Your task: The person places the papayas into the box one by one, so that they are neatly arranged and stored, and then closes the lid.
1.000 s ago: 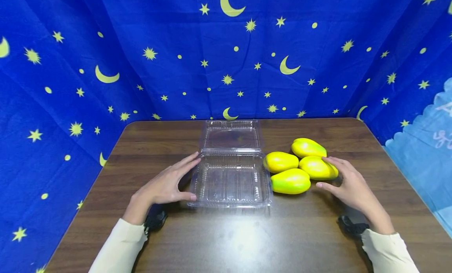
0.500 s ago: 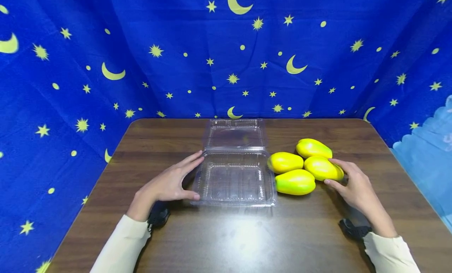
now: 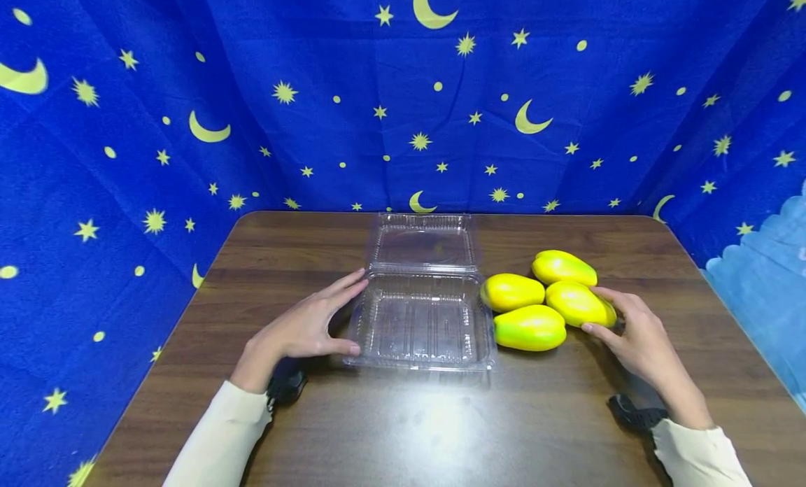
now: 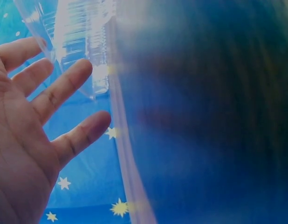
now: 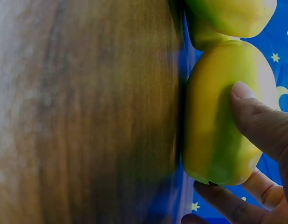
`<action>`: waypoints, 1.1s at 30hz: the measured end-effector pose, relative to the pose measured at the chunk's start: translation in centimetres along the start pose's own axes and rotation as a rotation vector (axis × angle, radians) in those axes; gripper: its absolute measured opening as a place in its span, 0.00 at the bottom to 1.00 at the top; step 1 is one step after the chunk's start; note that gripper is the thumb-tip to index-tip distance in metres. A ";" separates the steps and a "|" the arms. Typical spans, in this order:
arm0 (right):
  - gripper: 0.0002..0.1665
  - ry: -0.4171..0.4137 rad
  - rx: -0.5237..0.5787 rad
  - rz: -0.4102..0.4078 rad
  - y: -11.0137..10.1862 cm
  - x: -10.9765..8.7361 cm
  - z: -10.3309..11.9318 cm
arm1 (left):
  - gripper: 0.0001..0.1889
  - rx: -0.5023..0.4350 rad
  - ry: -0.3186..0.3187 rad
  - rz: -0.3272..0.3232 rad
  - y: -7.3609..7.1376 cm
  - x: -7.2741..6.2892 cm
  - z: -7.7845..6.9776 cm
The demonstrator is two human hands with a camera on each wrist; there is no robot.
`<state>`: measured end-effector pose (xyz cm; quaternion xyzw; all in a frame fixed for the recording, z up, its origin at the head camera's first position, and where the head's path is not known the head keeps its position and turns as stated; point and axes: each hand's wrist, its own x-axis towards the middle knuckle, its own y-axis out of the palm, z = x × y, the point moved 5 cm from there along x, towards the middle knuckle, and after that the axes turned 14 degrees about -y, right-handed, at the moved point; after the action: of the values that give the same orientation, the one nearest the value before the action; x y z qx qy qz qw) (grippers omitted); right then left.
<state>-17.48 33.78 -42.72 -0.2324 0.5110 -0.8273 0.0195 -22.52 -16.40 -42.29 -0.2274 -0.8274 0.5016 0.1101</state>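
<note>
left hand (image 3: 301,331): lying open, fingers straight, touching the left edge of the open clear box (image 3: 420,320) mid-table (image 3: 403,431) | right hand (image 3: 636,336): curling thumb and fingers round the rightmost mango (image 3: 578,304) | mango: sitting on table right of box, touching three other mangoes (image 3: 527,309)

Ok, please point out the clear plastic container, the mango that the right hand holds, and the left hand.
clear plastic container (image 3: 420,322): head view, floor of the open tray.
mango (image 3: 576,303): head view, middle of its yellow skin.
left hand (image 3: 296,329): head view, back of the hand.
</note>
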 end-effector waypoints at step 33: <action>0.38 -0.049 -0.030 -0.059 -0.9 0.2 1.0 | 0.58 -0.021 0.009 -0.004 0.0 0.0 -0.1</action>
<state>-17.10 33.34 -41.51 -0.2676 0.5158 -0.8138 0.0041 -22.46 -16.32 -42.28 -0.2290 -0.8325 0.4918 0.1122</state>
